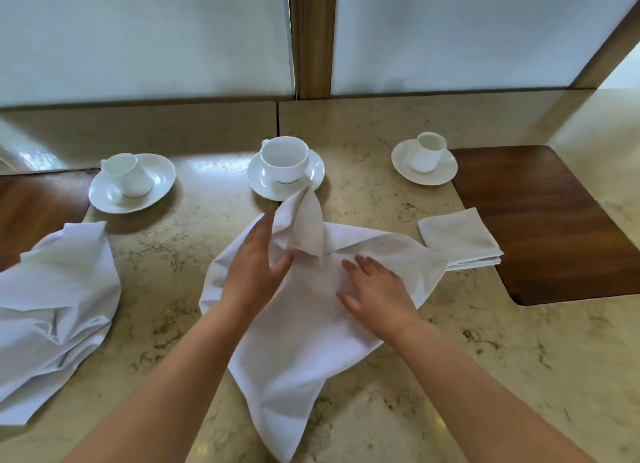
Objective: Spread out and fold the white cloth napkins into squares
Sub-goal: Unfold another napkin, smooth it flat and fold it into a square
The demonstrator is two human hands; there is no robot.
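A white cloth napkin [294, 341] lies crumpled and partly spread in the middle of the marble table. One of its corners stands up in a peak toward the middle cup. My left hand [258, 265] grips that raised fold between thumb and fingers. My right hand [375, 291] rests flat on the napkin just to the right, fingers apart. A folded square napkin [460, 237] lies at the right, touching the spread napkin's edge. Another crumpled white napkin [55, 306] lies at the left edge of the table.
Three white cups on saucers stand along the far side: left [131, 182], middle [285, 166], right [424, 161]. Dark wooden insets sit at the right [547, 227] and left [31, 213]. A wall with frosted panels rises behind the table.
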